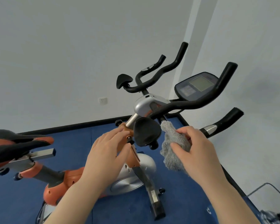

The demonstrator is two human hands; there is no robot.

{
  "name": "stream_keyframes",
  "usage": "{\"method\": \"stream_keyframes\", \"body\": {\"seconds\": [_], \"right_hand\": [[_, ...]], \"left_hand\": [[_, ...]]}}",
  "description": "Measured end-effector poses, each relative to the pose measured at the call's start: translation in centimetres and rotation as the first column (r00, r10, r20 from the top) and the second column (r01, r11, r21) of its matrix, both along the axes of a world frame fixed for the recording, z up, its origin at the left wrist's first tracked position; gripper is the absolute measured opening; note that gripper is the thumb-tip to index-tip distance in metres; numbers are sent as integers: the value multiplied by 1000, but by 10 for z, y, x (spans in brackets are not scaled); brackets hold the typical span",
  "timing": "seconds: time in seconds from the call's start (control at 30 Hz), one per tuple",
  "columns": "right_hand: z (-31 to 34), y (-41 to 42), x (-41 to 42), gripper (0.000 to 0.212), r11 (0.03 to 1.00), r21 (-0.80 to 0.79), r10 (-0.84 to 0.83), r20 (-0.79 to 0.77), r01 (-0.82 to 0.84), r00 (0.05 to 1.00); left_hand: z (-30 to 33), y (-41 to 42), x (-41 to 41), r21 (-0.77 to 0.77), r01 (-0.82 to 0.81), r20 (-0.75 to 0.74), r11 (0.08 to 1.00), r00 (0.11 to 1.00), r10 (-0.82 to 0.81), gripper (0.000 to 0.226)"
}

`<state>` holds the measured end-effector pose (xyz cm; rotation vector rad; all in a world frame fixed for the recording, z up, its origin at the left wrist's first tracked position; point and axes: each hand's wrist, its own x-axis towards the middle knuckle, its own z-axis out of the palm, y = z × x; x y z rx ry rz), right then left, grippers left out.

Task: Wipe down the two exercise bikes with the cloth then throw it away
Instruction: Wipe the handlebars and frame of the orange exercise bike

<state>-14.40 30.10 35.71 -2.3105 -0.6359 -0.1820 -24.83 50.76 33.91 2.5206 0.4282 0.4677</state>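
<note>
There is one view only, from a wide-angle camera worn on the person's head. It looks forward and down over both forearms, close to the orange exercise bike (68, 175) and its handlebars (192, 104), which fill the middle of the frame. Beyond lie the blue floor (23, 199) and the white wall (71, 46) (straight edges bow towards the borders). No second view shares the scene.
</note>
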Motion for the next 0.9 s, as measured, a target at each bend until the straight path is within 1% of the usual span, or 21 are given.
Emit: {"method": "stream_keyframes", "body": {"seconds": [0.07,0.23,0.3,0.4,0.53,0.67,0.8,0.9], "right_hand": [[0,10,14,28,1000,-19,-6,14,6,1000],[5,47,38,27,1000,-27,16,24,-15,1000],[5,68,48,23,999,-30,14,30,-13,999],[-5,96,57,20,997,-58,-51,67,55,996],[-19,119,51,19,975,-75,-202,80,208,976],[-17,115,46,15,948,-108,-301,15,300,954],[-10,94,29,9,883,-153,-458,-81,443,885],[-8,112,29,8,859,-94,-508,-43,503,860]], "left_hand": [[-3,6,15,-41,7,30,999,1000,-6,33],[-14,22,45,-101,88,5,991,996,-88,37],[-14,31,60,-145,110,20,983,994,-108,37],[-15,42,83,-209,182,39,961,983,-178,38],[-19,58,106,-186,330,20,926,943,-332,36],[-23,76,121,-293,448,39,845,889,-457,37],[-30,90,131,-403,540,96,739,828,-552,36],[-34,94,137,-450,596,156,665,786,-598,32]]}}
